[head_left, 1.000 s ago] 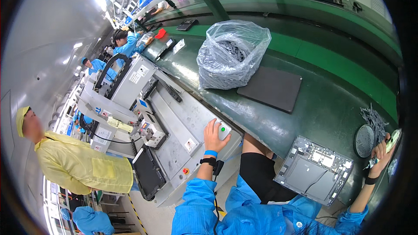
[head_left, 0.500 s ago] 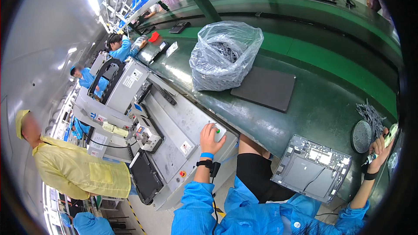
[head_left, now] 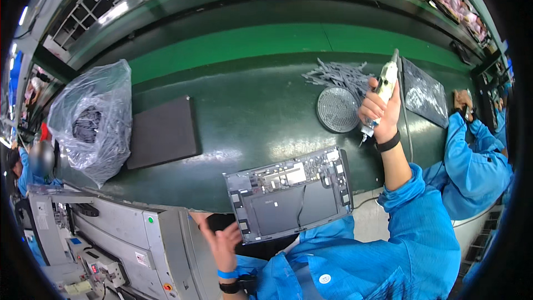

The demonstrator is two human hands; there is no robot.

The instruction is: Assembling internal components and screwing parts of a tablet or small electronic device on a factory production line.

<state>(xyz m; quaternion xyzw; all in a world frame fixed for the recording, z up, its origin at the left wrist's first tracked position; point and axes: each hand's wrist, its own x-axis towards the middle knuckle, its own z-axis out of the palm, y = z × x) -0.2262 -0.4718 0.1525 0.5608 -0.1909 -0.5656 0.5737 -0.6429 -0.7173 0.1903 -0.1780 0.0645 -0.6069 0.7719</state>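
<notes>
In front of me an open laptop base (head_left: 327, 203) lies near the table's front edge, its circuit board and a loose black cable exposed. My left hand (head_left: 223, 241) is beside the laptop's left edge, fingers spread and slightly blurred, with nothing in it. Whether a fingertip touches the casing I cannot tell. My right hand (head_left: 383, 112) is wrapped round a pale electric screwdriver (head_left: 387, 80), raised right of the laptop with its thin bit pointing down. Close to that hand stand a round metal dish (head_left: 337, 110) and a heap of thin grey strips (head_left: 336, 76).
A clear plastic bag (head_left: 114, 114) of grey pieces and a dark flat panel (head_left: 164, 133) occupy the left side. A grey machine (head_left: 125, 239) with a green button adjoins the table at lower left. A wrapped panel (head_left: 423, 91) and a co-worker in blue (head_left: 472, 155) are at right.
My view has swung to the right. My left hand has come off the machine's green button and moved to the laptop's left side. The right hand still grips the screwdriver.
</notes>
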